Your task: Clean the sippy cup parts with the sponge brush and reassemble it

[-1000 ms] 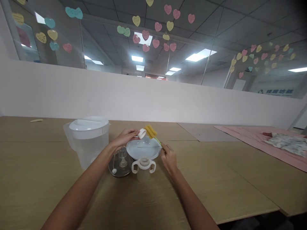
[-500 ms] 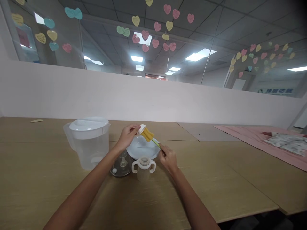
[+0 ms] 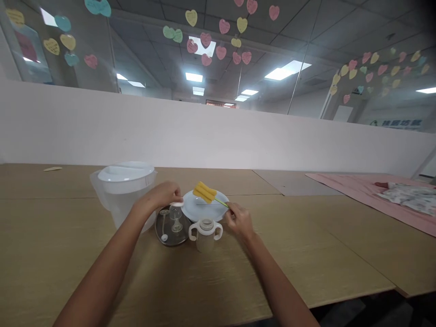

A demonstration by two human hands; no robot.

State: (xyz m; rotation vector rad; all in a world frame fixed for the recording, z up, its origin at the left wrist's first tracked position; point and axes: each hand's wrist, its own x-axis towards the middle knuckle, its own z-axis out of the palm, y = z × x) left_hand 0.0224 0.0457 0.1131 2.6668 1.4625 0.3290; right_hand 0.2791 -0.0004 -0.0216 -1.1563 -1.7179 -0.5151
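Observation:
My right hand (image 3: 240, 220) grips the thin green handle of a bottle brush with a yellow sponge head (image 3: 204, 192). The sponge is raised over a white bowl (image 3: 189, 209). My left hand (image 3: 165, 194) is closed, fingertips down, on a white bottle collar (image 3: 176, 204). That collar is just above a round dark tray (image 3: 184, 238). On the tray are a clear dome-shaped cap (image 3: 176, 212), a clear nipple (image 3: 176, 226) and a thin straw with a white weighted end (image 3: 164, 237). A two-handled baby bottle (image 3: 205, 240), its top uncovered, stands in front of the bowl.
A lidded clear water pitcher (image 3: 117, 200) stands left of the tray, partly behind my left forearm. A pink cloth (image 3: 340, 186) with a patterned garment (image 3: 408, 198) lies far right. A low white wall (image 3: 204, 136) backs the table, and a flat pale strip (image 3: 52, 169) lies far left.
My left hand has carried the white collar away from the sponge, left and down to the tray. The brush stays in my right hand, its sponge now uncovered. The view has tilted slightly down.

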